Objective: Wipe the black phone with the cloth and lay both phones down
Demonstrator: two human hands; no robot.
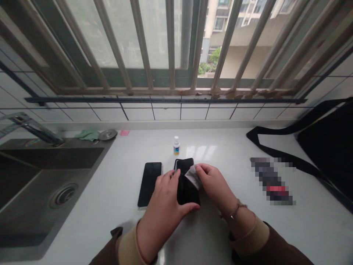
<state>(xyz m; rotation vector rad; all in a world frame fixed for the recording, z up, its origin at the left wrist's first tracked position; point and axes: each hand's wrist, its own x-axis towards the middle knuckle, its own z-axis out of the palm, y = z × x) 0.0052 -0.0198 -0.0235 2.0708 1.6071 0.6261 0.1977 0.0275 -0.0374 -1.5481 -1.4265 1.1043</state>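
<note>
A black smartphone [188, 195] lies on the white counter in front of me. My left hand [168, 195] is around its left side and lower edge, with the thumb at the bottom and the fingers at the left edge. Pinched in my right hand [209, 180] is a small pale grey cloth [193, 177], which lies over the phone's right part. A second dark smartphone [150, 184] rests flat to the left, partly behind my left hand. Beyond the phones stands a small white-capped spray bottle [176, 146] with a little yellowish liquid.
At the left is a steel sink [88, 184] with a faucet [41, 130]. A green cloth [88, 135], a round metal strainer [107, 134] and a pink slip [124, 133] lie behind it. A black bag [328, 132] with a strap and a blurred dark object [271, 181] are on the right.
</note>
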